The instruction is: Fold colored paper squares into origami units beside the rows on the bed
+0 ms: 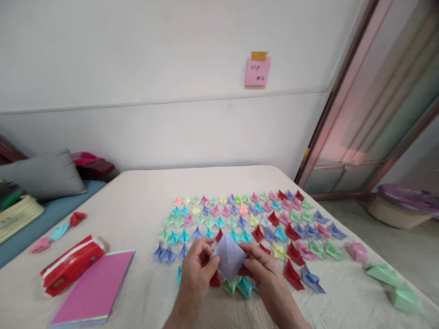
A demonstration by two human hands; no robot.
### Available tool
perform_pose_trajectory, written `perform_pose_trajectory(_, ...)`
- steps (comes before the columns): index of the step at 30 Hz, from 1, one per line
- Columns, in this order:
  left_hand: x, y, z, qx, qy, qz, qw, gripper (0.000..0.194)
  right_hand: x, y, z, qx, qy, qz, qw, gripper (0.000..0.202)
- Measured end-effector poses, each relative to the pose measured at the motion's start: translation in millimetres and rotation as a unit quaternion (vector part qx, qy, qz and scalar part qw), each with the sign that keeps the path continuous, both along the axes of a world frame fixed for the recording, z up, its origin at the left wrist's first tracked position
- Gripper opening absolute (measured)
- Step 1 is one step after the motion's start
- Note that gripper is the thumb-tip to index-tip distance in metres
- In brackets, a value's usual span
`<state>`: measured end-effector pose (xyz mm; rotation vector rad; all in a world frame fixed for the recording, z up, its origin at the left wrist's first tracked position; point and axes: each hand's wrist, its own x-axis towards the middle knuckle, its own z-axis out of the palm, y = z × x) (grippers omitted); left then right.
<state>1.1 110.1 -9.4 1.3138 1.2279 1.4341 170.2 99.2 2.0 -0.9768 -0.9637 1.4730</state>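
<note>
A lavender sheet of origami paper [229, 258], folded to a diamond with a crease down its middle, is held up between both hands. My left hand [198, 265] pinches its left corner between thumb and fingers. At the right corner, my right hand [262, 267] grips it the same way. Beneath and beyond the hands, rows of small folded paper boats [219, 222] in many colours stand on the cream table cover [144, 196]. A teal boat [244, 287] and a green boat [229, 287] sit just below the diamond, and my hands hide some others.
At left lie a red tissue pack [72, 265] and a stack of coloured paper [94, 290], magenta on top. Several folded pieces, including a cyan one [59, 231], rest behind them. Green folded pieces [406, 299] lie near the right edge. A pink note [258, 72] hangs on the wall.
</note>
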Motion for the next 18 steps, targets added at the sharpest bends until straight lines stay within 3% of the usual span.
perform_pose_trajectory(3,0,-5,5.6,0.020,0.032,-0.013,0.999,0.014,-2,0,0.6,0.011,-0.004,-0.019,1.000,0.027)
perform_pose_trajectory(6,6,-9,8.4,-0.005,-0.055,-0.043,0.998,0.012,-4,0,-3.9,0.043,-0.010,-0.070,0.997,0.036)
perform_pose_trajectory(9,12,-9,6.6,-0.036,-0.165,-0.073,0.983,0.049,-3,-1,-10.7,0.084,-0.025,-0.087,0.992,0.037)
perform_pose_trajectory(11,14,-7,3.8,-0.063,-0.184,-0.109,0.975,0.071,-2,-2,-13.8,0.098,-0.033,-0.081,0.991,0.036)
perform_pose_trajectory(14,13,-4,0.0,-0.111,-0.167,-0.136,0.970,0.064,-1,-3,-11.9,0.080,-0.011,-0.058,0.995,0.038)
perform_pose_trajectory(18,11,-4,-0.4,-0.103,-0.127,-0.109,0.981,0.048,-4,-3,-1.3,0.004,0.049,-0.007,0.999,0.043)
